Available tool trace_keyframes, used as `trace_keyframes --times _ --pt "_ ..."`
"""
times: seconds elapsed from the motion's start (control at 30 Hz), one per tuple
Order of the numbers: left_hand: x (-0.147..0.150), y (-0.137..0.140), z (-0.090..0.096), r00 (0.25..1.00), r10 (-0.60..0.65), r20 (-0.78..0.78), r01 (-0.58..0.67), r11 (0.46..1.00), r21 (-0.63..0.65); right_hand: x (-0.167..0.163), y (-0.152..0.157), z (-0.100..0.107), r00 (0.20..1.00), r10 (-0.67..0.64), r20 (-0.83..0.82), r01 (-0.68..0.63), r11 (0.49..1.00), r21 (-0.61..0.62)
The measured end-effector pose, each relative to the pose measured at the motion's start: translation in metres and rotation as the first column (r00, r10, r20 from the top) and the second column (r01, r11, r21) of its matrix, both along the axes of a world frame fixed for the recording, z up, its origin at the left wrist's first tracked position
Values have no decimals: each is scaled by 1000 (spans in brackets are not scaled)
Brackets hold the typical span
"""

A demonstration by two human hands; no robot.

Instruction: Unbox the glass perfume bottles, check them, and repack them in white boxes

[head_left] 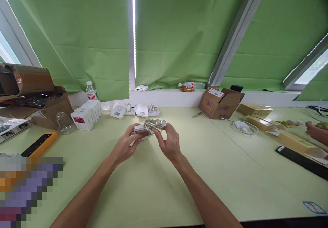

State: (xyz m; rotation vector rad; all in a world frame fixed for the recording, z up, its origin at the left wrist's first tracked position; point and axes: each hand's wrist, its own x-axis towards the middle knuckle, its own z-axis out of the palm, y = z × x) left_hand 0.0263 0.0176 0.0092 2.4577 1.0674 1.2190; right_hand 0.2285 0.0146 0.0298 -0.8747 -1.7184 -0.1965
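Observation:
My left hand [124, 145] is closed around a small white box [140, 129], with its fingers along the side and bottom. A clear glass bottle with a silver cap [161, 122] lies tilted against the right end of that box, and I cannot tell whether it is partly inside. My right hand [171, 142] grips the bottle near its cap, thumb below and fingers behind. Both hands are raised a little over the pale green table [153, 190]. Beyond them stand small glass bottles [150, 108] on white trays, beside barcoded white cards [118, 110].
White boxes [85, 116], a clear jar [65, 122] and an orange power strip [42, 143] stand left. A cardboard box [220, 103], a coiled white cable [242, 127] and yellow boxes [294, 141] lie right. Another person's hand [317, 133] is at the far right.

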Motion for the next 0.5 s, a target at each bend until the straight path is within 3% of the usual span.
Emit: trace_keyframes --times 0.27,0.5 --pt "0 2 -7 998 -56 3 56 997 57 -1 3 -4 1000 -13 -4 13 999 -42" --pt "3 -1 0 995 -92 26 91 995 39 -3 2 -6 996 47 74 -44 998 -47"
